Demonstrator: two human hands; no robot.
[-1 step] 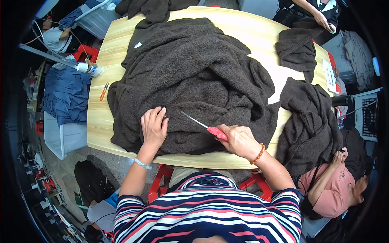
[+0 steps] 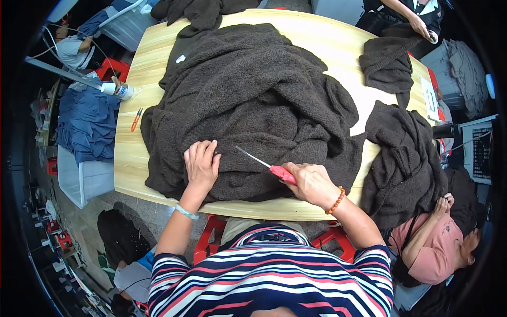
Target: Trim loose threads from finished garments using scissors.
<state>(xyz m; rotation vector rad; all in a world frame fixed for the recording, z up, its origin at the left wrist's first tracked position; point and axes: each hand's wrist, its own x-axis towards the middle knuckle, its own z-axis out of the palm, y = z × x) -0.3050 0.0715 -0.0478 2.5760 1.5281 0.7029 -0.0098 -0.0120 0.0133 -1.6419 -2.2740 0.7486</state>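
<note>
In the head view, a large dark brown fleece garment [image 2: 253,100] lies spread in heavy folds over most of a pale wooden table [image 2: 338,45], its near edge reaching almost to the table's front rim. The left hand [image 2: 202,165] rests flat on the fleece near that edge, palm down, fingers together and stretched forward, holding nothing but pressing the cloth. The right hand [image 2: 312,184] is closed around the red handles of a pair of scissors [image 2: 264,162], whose slim metal blades point up and to the left over the fleece, toward the left hand; the tips lie just beside the left fingertips, and whether the blades are parted cannot be told. A beaded orange bracelet [image 2: 336,201] circles the right wrist and a pale band [image 2: 186,212] the left. The person wears a striped top [image 2: 269,274] of navy, white and red. A second dark brown fleece piece [image 2: 404,158] hangs over the table's right side, and a smaller one [image 2: 388,63] lies at the far right corner, where another person's hand [image 2: 422,26] touches it. On the bare left strip of the table lies a small orange-handled snipper [image 2: 136,119], well apart from both hands, and a white bottle [image 2: 117,90] stands just beyond the table's left corner. A person in a pink top [image 2: 435,248] sits at the lower right.
</note>
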